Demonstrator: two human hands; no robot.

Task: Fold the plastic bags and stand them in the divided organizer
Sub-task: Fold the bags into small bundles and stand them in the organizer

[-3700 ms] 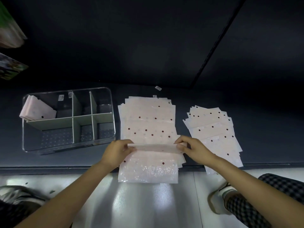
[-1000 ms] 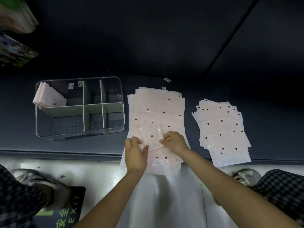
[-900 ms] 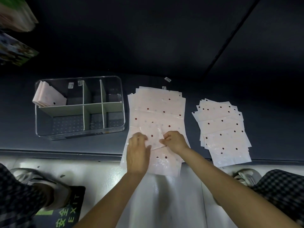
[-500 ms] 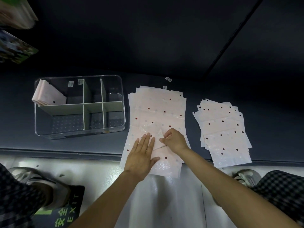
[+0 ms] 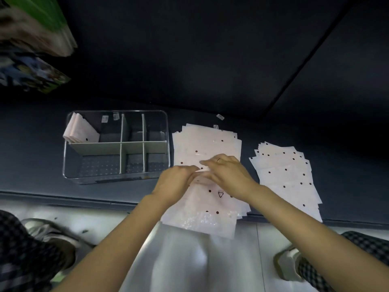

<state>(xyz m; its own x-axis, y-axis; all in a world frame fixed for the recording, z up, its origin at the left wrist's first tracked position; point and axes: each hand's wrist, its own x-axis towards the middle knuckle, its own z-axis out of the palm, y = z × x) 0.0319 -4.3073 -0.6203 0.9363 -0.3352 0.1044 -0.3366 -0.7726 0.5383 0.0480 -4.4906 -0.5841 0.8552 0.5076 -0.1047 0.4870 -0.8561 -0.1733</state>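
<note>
While one folded bundle (image 5: 81,131) stands in the organizer (image 5: 115,178), I fold another.
Right of the organizer, my left hand (image 5: 175,182) and right hand (image 5: 226,171) pinch a bag (image 5: 203,172) on the big stack (image 5: 207,142); beyond lies a second stack (image 5: 286,175), all unfolded.

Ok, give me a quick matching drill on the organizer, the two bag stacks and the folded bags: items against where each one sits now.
Things:
1. organizer
2. larger bag stack
3. smaller bag stack
4. folded bags

Places:
A. far-left organizer compartment
B. under both hands
C. farthest right
D. left of both stacks

Pairs: 1-D, 2-B, 3-C, 4-A
</note>
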